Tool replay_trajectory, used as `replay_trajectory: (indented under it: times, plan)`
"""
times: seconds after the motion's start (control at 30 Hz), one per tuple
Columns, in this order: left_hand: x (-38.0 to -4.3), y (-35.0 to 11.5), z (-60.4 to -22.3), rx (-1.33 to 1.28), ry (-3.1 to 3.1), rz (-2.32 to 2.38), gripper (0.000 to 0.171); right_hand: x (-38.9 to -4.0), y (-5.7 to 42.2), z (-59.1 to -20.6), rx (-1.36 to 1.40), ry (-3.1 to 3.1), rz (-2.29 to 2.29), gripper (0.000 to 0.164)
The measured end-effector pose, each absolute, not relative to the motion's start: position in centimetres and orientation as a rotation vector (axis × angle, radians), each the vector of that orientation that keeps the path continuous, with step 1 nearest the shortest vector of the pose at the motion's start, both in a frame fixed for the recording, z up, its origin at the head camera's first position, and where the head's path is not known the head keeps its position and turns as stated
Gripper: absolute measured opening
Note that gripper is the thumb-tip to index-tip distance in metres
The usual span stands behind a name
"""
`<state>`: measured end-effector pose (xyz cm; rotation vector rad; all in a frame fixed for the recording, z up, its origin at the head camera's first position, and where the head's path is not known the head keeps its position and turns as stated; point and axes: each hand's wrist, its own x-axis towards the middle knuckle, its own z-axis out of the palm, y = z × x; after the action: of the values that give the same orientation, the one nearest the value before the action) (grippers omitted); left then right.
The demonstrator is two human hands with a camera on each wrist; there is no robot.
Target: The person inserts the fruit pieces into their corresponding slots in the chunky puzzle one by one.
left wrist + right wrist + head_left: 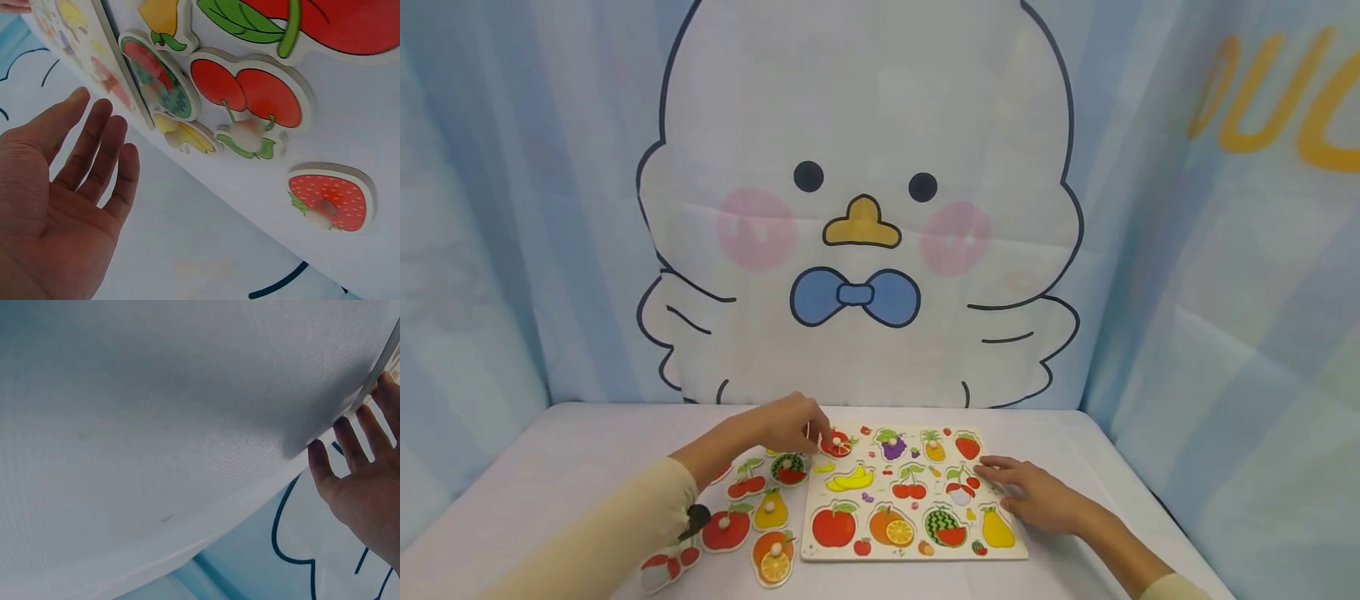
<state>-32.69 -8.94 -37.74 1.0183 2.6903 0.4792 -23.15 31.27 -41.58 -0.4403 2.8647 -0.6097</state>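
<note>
My left hand (pixel 792 423) is over the upper left corner of a white fruit puzzle board (pixel 916 500), fingertips beside a knobbed red cut-fruit piece (pixel 843 450) that sits in the board. In the left wrist view the left hand (pixel 69 200) shows spread, slightly bent fingers with nothing in them. My right hand (pixel 1037 497) rests at the board's right edge, fingertips touching it. Loose knobbed pieces lie left of the board: watermelon (pixel 792 477), cherries (pixel 747 486), pear (pixel 771 520), apple (pixel 736 533) and orange (pixel 772 570). A strawberry piece (pixel 340 197) and bananas piece (pixel 200 139) show in the left wrist view.
Grapes (pixel 892 450), a pineapple (pixel 934 454) and a strawberry picture (pixel 967 448) run along the board's top row. A red-and-white fruit piece (pixel 658 572) lies partly behind the left sleeve (pixel 617 533). White cloth (pixel 1120 467) covers the table; a printed curtain (pixel 865 358) stands behind.
</note>
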Motion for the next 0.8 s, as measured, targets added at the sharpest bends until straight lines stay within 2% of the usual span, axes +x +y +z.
replay_trajectory:
  times: [0.8]
  plan:
    - [-31.2,-16.0,-37.5,0.725,2.759,0.618,0.014,-23.1,31.3,-41.5,-0.490,2.870,-0.606,0.051]
